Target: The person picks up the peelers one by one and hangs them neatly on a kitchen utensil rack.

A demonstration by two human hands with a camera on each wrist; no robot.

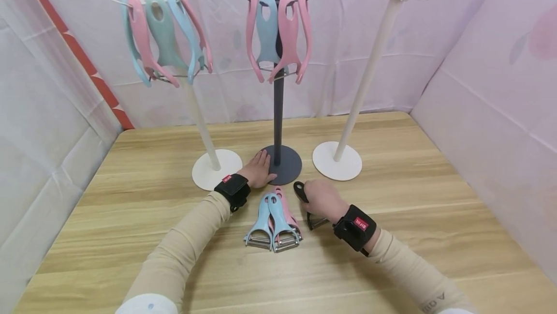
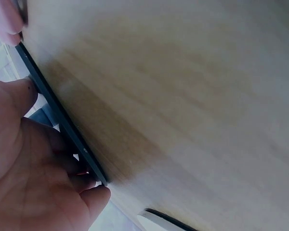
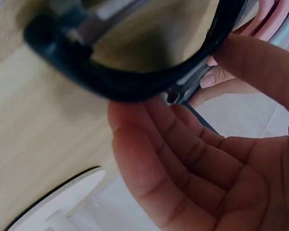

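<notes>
**Black Peeler Gripped at the Foot of the Dark Rack**

Fingers point(image 3: 183, 159) of the right hand point(image 1: 324, 201) are curled round a black peeler point(image 1: 304, 202), which is held just above the wooden table point(image 1: 391, 236), its looped handle end pointing towards the dark stand's base point(image 1: 288, 165) and its blade head towards the wrist. The left hand point(image 1: 258, 170) is laid flat, fingers straight, on the rim of that base, seen edge-on in the left wrist view point(image 2: 62, 115).

Three more peelers, two blue point(image 1: 270, 219) and one pink point(image 1: 289, 215), are left lying together on the table between the wrists. Pink and blue peelers are hung on the dark stand point(image 1: 278, 111) and on the left white stand point(image 1: 200, 120); the right white stand point(image 1: 370, 77) is seen with bare hooks.

The peeler is judged light and stiff, its plastic handle smooth and liable to slip. The metal blade is best avoided, and the tool is best taken by the handle's waist, the hanging hole being kept free.
</notes>
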